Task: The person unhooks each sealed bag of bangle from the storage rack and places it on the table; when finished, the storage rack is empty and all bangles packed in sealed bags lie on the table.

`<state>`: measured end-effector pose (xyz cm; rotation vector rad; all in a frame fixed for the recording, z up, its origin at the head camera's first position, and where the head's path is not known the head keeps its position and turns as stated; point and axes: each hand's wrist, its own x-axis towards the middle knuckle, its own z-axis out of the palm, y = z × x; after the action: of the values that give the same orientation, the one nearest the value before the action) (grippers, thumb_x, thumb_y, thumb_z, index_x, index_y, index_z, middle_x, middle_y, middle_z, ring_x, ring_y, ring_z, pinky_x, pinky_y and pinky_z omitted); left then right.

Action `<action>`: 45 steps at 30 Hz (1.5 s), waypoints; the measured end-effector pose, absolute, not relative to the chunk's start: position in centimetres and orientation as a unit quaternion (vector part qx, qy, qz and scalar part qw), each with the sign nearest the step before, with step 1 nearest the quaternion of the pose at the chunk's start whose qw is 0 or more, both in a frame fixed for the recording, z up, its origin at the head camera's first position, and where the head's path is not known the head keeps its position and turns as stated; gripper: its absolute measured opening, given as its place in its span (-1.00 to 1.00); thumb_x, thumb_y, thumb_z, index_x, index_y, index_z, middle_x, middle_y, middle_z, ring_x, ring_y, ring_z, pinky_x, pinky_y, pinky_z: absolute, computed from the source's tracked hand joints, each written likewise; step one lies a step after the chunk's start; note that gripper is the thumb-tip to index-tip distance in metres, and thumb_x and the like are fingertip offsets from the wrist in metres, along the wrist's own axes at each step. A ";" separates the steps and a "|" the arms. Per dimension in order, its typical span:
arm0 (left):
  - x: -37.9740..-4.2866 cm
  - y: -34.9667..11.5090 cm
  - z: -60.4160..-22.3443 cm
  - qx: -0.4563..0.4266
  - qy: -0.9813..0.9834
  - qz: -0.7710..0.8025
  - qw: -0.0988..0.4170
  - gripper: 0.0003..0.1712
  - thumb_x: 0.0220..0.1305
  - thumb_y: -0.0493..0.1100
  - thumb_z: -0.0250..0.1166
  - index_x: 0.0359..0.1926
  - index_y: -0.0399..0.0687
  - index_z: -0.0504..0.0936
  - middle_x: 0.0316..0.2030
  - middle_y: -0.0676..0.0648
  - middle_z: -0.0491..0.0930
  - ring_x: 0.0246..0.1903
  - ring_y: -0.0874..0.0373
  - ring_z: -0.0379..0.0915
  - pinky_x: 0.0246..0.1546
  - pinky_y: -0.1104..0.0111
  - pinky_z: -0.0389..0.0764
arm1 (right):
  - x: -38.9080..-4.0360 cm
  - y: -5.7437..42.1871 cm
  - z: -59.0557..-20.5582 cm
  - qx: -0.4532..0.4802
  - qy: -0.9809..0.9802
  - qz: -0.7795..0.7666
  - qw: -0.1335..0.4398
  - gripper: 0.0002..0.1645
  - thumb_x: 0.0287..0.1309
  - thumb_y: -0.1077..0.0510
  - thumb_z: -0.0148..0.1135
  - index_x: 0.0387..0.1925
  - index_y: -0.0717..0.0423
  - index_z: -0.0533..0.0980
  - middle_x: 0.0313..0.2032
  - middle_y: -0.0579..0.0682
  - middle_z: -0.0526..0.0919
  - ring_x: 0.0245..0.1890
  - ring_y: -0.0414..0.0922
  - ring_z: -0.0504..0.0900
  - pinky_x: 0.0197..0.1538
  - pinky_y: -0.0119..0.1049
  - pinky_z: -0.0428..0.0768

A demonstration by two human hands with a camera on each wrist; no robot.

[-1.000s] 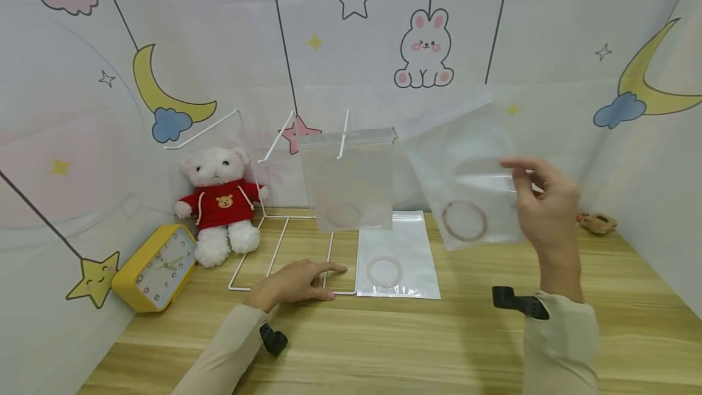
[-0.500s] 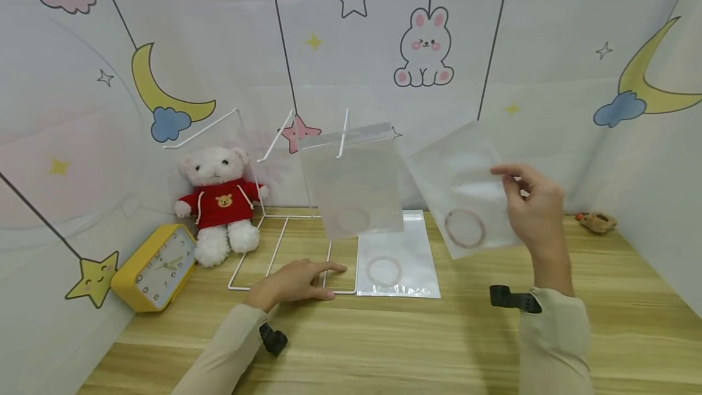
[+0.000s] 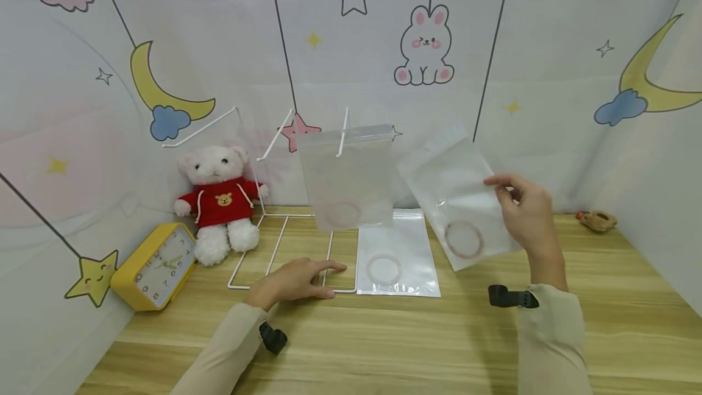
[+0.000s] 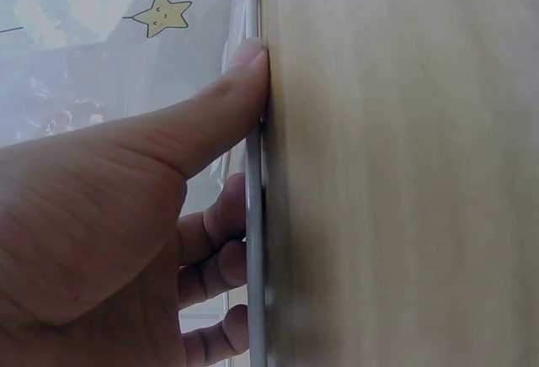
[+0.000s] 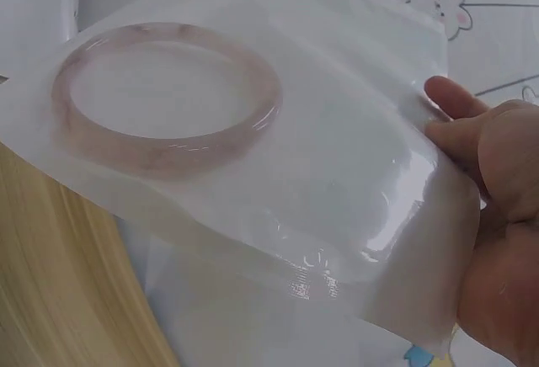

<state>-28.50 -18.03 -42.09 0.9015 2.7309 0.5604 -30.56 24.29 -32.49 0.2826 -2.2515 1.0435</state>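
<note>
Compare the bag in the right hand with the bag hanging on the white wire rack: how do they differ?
The held bag is pinched at its edge by the right hand and tilted in the air; the hanging bag hangs straight from a prong of the wire rack, untouched. The held bag is to the right of the rack, apart from it. Both are clear plastic bags, each with a pale pink bangle at the bottom.

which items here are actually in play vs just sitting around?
In play:
right hand gripping a clear bag with a pink bangle
left hand pressing the white wire rack base
bagged bangle hanging on the rack
bagged bangle flat on the table

Lying about:
teddy bear
yellow clock
small brown item
</note>
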 end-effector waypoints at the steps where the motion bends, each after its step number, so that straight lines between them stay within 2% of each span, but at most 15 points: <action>1: -28.5 -18.0 -42.1 0.307 0.927 0.191 0.106 -0.37 0.32 0.10 0.34 0.37 0.16 0.46 -0.48 0.11 0.43 -0.45 0.23 0.28 -0.34 0.29 0.38 | -30.6 24.4 -32.6 0.107 -0.856 0.397 0.313 -0.75 0.41 0.29 0.07 -0.13 0.17 0.68 -0.16 0.16 0.68 -0.46 -0.21 0.44 -0.55 -0.47 0.29; 8: -28.4 -18.0 -42.0 0.310 0.925 0.193 0.107 -0.38 0.32 0.07 0.35 0.37 0.14 0.46 -0.57 0.14 0.38 -0.52 0.28 0.24 -0.37 0.32 0.37 | -30.8 24.8 -33.3 0.105 -0.870 0.390 0.282 -0.73 0.45 0.26 0.03 -0.09 0.17 0.66 -0.13 0.20 0.65 -0.43 -0.13 0.43 -0.52 -0.42 0.31; 15: -28.4 -18.0 -42.0 0.304 0.928 0.188 0.107 -0.37 0.33 0.09 0.34 0.37 0.15 0.46 -0.44 0.10 0.43 -0.41 0.20 0.29 -0.31 0.26 0.38 | -31.1 25.1 -34.0 0.090 -0.885 0.377 0.257 -0.72 0.46 0.28 0.00 -0.07 0.17 0.65 -0.14 0.21 0.63 -0.44 -0.05 0.41 -0.49 -0.38 0.33; 23: -28.3 -18.0 -41.9 0.303 0.928 0.190 0.107 -0.37 0.32 0.10 0.34 0.37 0.16 0.46 -0.42 0.11 0.44 -0.38 0.19 0.30 -0.28 0.25 0.39 | -31.5 25.3 -34.7 0.074 -0.896 0.371 0.230 -0.71 0.46 0.28 -0.02 -0.05 0.19 0.64 -0.13 0.25 0.62 -0.45 -0.03 0.40 -0.44 -0.33 0.36; 31: -28.4 -18.0 -42.1 0.314 0.924 0.189 0.103 -0.38 0.33 0.09 0.34 0.37 0.14 0.46 -0.56 0.15 0.38 -0.48 0.28 0.26 -0.32 0.30 0.38 | -31.6 25.9 -35.2 0.071 -0.904 0.362 0.217 -0.71 0.42 0.33 0.00 -0.05 0.25 0.64 -0.04 0.31 0.62 -0.41 -0.01 0.42 -0.34 -0.28 0.36; 38: -28.3 -18.0 -41.8 0.318 0.923 0.189 0.102 -0.38 0.34 0.08 0.33 0.36 0.11 0.46 -0.55 0.15 0.38 -0.49 0.28 0.25 -0.33 0.31 0.37 | -31.8 26.4 -35.6 0.062 -0.912 0.357 0.193 -0.69 0.40 0.34 -0.02 -0.02 0.27 0.62 0.03 0.38 0.60 -0.19 0.15 0.56 -0.16 -0.12 0.43; 45: -28.1 -17.9 -41.6 0.318 0.923 0.190 0.101 -0.38 0.33 0.04 0.35 0.37 0.08 0.47 -0.56 0.13 0.38 -0.51 0.28 0.24 -0.37 0.33 0.37 | -31.8 26.8 -36.1 0.050 -0.915 0.377 0.135 -0.67 0.44 0.32 -0.06 0.07 0.30 0.56 0.14 0.42 0.49 0.00 0.25 0.48 -0.01 0.08 0.45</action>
<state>-28.12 -17.92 -41.55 0.9408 2.7272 0.5621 -31.80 26.82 -36.13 0.1438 -2.6517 1.0925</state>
